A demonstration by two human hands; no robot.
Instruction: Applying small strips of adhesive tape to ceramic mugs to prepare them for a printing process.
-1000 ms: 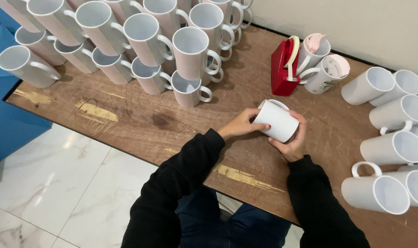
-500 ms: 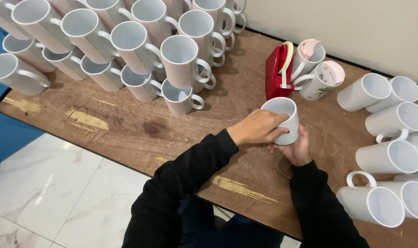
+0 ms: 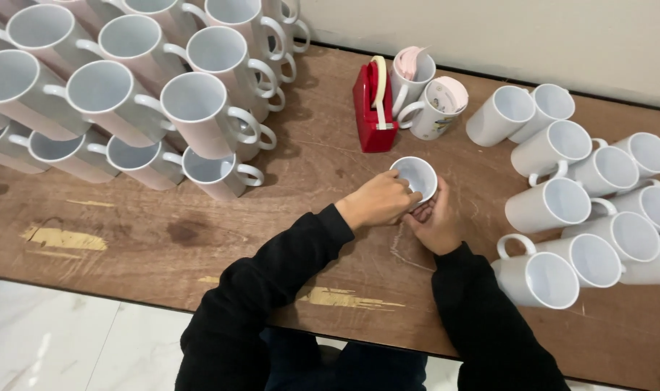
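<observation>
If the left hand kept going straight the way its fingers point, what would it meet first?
The left hand points right and slightly up, already on the white mug; beyond that, probably the lying mugs, though depth is unclear.

From my feed I see two arms, each in a long black sleeve. The left sleeve [image 3: 272, 289] is a soft, matte knit with loose folds along the forearm, and its cuff ends snug at the wrist. The right sleeve [image 3: 489, 326] matches it: same black fabric, same plain cuff, creased near the elbow. I can make out no stripes, logos or buttons on either (the cloth is too dark to show seams). Both hands are bare: the left hand [image 3: 377, 203] and the right hand [image 3: 435, 224] wear no gloves, and I spot no rings or watch. Below the sleeves sit dark blue trousers [image 3: 344, 366], probably denim.
</observation>
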